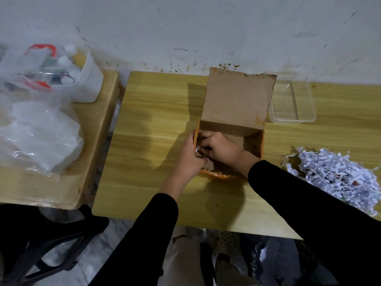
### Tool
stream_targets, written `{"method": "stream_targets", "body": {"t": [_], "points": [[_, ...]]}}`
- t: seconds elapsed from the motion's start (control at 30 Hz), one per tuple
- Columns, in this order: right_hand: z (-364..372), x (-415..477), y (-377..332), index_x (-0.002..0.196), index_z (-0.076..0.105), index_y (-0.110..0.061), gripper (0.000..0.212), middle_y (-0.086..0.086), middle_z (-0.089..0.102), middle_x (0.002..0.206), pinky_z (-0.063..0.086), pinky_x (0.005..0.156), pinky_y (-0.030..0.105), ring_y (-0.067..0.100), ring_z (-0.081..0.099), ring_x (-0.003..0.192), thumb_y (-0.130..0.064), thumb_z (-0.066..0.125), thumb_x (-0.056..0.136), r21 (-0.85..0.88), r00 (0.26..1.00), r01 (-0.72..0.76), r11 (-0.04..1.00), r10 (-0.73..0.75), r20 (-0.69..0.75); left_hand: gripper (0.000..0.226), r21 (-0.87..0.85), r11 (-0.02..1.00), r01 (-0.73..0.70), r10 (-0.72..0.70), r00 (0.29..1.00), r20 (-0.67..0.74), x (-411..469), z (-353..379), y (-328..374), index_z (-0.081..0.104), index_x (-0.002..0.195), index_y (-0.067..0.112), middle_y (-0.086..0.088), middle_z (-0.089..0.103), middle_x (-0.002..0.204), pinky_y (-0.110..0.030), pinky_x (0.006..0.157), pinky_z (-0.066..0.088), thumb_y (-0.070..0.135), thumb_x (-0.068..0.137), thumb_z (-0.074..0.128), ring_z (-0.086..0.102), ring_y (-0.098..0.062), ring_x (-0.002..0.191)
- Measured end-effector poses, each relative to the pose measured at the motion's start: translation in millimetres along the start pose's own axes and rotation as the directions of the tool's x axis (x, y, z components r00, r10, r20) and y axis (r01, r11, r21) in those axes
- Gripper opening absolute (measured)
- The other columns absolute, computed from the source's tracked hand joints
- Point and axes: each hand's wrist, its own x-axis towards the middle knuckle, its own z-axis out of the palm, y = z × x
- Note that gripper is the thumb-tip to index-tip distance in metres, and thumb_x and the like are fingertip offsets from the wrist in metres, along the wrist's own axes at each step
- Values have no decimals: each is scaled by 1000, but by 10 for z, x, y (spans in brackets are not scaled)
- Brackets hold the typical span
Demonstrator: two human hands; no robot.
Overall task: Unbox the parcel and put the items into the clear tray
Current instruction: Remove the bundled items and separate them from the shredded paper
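The cardboard parcel box (237, 104) stands open in the middle of the wooden table, its lid flap upright, orange tape along its edges. My left hand (188, 156) clasps the box's left wall, thumb over the rim. My right hand (220, 148) reaches inside the box at its left side, fingers curled near the left thumb; whatever they touch is hidden. The clear tray (292, 118) sits behind and to the right of the box, with nothing visible in it.
A heap of shredded white paper (338, 176) lies at the table's right edge. On a second table to the left stand a white tub of bottles (82, 73) and crumpled plastic bags (39, 137). A black chair (41, 240) stands below.
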Motion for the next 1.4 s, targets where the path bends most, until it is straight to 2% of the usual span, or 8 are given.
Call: {"method": "stream_targets", "body": {"t": [0.33, 0.43, 0.57, 0.87, 1.03, 1.23, 1.33, 1.4], "points": [[37, 2, 13, 88, 71, 4, 13, 23, 65, 101, 53, 79, 38, 37, 63, 87, 0, 60, 81, 32, 974, -134, 990, 138, -182, 79, 32, 999, -42, 43, 999, -26, -52, -5, 56, 38, 135, 19, -4, 57, 120, -22, 76, 47, -11, 68, 66, 56, -20, 109], [23, -46, 10, 87, 72, 4, 13, 22, 65, 93, 51, 74, 33, 35, 64, 81, 4, 61, 79, 65, 956, -162, 985, 173, -236, 77, 49, 998, -42, 44, 999, -33, -71, -2, 65, 36, 136, 17, -8, 56, 123, -15, 66, 46, -10, 70, 64, 57, -23, 106], [-65, -132, 19, 86, 72, 1, 10, 19, 66, 87, 46, 69, 24, 29, 64, 76, 2, 65, 78, 116, 922, -180, 977, 208, -326, 73, 102, 994, -40, 45, 998, -47, -87, -3, 93, 34, 138, 24, -5, 55, 127, -33, 82, 49, -3, 75, 63, 56, -26, 112], [-706, -609, 65, 85, 73, 0, 9, 19, 66, 82, 36, 68, 13, 21, 59, 70, -4, 66, 80, 171, 814, -230, 958, 286, -506, 51, 382, 911, -154, 224, 963, -146, -186, -57, 224, 47, 130, 4, -16, 58, 118, -24, 86, 38, 7, 81, 63, 53, -30, 109], [-1149, -1247, 254, 85, 72, 0, 9, 17, 60, 85, 45, 68, 17, 15, 55, 68, -6, 65, 83, 188, 696, -312, 931, 359, -622, 52, 473, 847, -241, 367, 910, -193, -261, 105, 590, 41, 135, 2, -14, 40, 141, -36, 110, 33, 20, 89, 58, 38, -26, 132], [-1343, -2351, 566, 89, 69, -5, 7, 15, 63, 94, 51, 79, 29, 17, 57, 80, -8, 64, 84, 224, 601, -500, 837, 521, -606, 41, 431, 773, -466, 444, 882, 157, -373, 1089, 1053, 46, 133, 14, -5, 47, 138, -36, 105, 38, 27, 94, 48, 43, -22, 128], [-1213, -2893, 737, 111, 64, -10, 30, 15, 61, 117, 41, 92, 31, 27, 56, 106, -21, 66, 84, 173, 662, -592, 787, 597, -453, 50, 381, 716, -585, 390, 788, 475, -548, 1774, 1081, 33, 142, 15, -5, 33, 150, -23, 107, 25, 30, 96, 47, 30, -21, 138], [-1044, -3131, 818, 127, 54, -17, 47, 13, 51, 134, 37, 102, 38, 30, 48, 121, -30, 65, 83, 140, 715, -619, 773, 628, -305, 64, 433, 657, -617, 310, 745, 591, -634, 2118, 975, 18, 148, 25, 3, 11, 158, -29, 113, 14, 43, 94, 46, 9, -18, 145]]}}
